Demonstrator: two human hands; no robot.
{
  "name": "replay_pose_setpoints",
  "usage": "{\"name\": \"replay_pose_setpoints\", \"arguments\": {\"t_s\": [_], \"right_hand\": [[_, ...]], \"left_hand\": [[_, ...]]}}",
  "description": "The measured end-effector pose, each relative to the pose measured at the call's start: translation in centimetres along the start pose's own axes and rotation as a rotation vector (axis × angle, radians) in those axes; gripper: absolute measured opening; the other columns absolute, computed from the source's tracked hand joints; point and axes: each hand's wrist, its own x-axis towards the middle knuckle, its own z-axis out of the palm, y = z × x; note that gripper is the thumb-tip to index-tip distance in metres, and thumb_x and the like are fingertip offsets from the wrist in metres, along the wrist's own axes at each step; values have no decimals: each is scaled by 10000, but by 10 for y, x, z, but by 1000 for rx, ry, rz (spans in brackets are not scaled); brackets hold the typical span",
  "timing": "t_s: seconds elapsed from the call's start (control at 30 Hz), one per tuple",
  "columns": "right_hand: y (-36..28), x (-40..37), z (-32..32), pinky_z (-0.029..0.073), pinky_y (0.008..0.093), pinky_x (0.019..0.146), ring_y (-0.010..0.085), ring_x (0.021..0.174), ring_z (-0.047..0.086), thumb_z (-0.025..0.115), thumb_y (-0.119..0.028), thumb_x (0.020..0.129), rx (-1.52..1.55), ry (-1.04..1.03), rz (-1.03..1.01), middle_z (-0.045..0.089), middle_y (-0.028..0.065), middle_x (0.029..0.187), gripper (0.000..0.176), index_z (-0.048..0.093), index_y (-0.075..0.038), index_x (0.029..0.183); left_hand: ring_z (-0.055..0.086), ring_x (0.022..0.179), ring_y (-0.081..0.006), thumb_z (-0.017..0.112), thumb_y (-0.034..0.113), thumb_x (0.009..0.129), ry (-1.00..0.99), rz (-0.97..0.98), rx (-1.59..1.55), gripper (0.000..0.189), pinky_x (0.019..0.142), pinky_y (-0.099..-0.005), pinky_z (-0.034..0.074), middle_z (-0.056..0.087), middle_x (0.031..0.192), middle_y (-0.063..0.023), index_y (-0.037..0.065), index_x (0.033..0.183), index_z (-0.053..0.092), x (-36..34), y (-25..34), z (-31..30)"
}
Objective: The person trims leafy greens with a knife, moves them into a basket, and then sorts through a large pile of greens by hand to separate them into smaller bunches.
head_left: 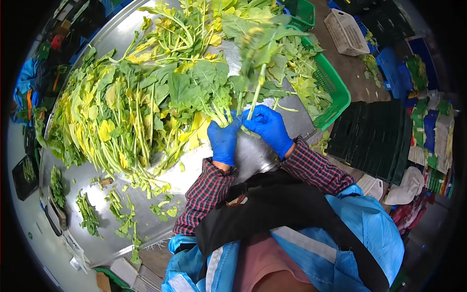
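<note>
My left hand (223,142), in a blue glove, is closed around the stems of a small bunch of leafy greens (202,90). Close beside it, my right hand (270,127), also gloved in blue, pinches a single leafy green stalk (258,90). The stalk stands upright, its leafy top blurred. Both hands are nearly touching above the front edge of the metal table. To their left lies a large heap of greens (109,117) with many yellowed leaves, stems pointing toward me.
A green crate (335,104) full of leaves stands against the table's right side. Small bundles (87,214) and scraps lie on the metal table (160,228) at left. Stacked dark crates (372,136) and a white basket (346,33) are on the floor to the right.
</note>
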Motion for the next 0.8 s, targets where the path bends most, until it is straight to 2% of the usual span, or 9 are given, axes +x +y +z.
{"name": "replay_pose_setpoints", "arguments": {"t_s": [0.07,0.23,0.3,0.33,0.37,0.43,0.53,0.63,0.8], "right_hand": [[-15,-1,2,481,208,687,69,773,568,665,3,755,-58,-5,80,578,17,906,277,537,-30,999],[-13,1,12,492,217,646,82,739,590,669,3,734,48,8,38,579,30,867,264,510,-39,941],[-8,-1,12,496,239,658,96,761,578,667,18,729,134,24,-87,564,34,849,259,508,-42,924],[-10,-4,8,495,253,680,109,775,568,659,33,727,155,15,-49,556,37,839,255,506,-39,918],[-11,-4,5,490,249,680,112,751,567,651,53,724,245,-6,-159,561,39,846,254,510,-35,916],[-20,1,-16,482,234,670,111,741,568,632,53,735,315,-59,-21,566,39,853,292,530,-25,998],[-22,28,-59,486,240,669,118,741,571,601,-21,764,35,3,228,583,43,834,481,468,-11,1226],[-15,39,-76,478,234,670,105,740,564,619,-35,755,-162,114,342,582,25,837,498,476,-25,1232],[-19,30,-58,477,226,677,78,753,562,634,-58,768,61,-71,348,568,0,803,532,451,-46,1268]], "left_hand": [[581,759,-115,659,-45,750,17,17,73,238,702,-240,475,617,885,-49,-15,970,573,3,-4,-1],[597,830,-150,645,-42,762,-3,38,-35,309,743,-265,487,619,945,-85,-35,1055,546,1,8,-3],[605,835,-171,630,-33,773,-6,44,-138,304,742,-284,496,612,957,-91,-34,1063,540,9,1,-13],[598,766,-162,625,1,789,103,53,-246,262,669,-266,486,614,916,-86,-22,1039,549,18,-2,-20],[591,696,-153,619,35,805,211,61,-355,223,596,-248,475,617,874,-82,-10,1015,557,26,-6,-29],[590,796,-162,627,91,813,107,44,-345,283,671,-283,482,612,931,-88,4,1061,524,24,3,-42],[594,840,-172,624,88,813,7,4,-384,338,704,-298,480,608,949,-87,12,1116,497,11,11,-39],[602,860,-183,618,81,814,-40,33,-405,352,710,-295,483,601,979,-95,11,1133,486,10,9,-31],[603,863,-185,614,71,814,-116,-15,-373,358,718,-296,484,594,979,-87,13,1141,481,8,9,-26]]}}
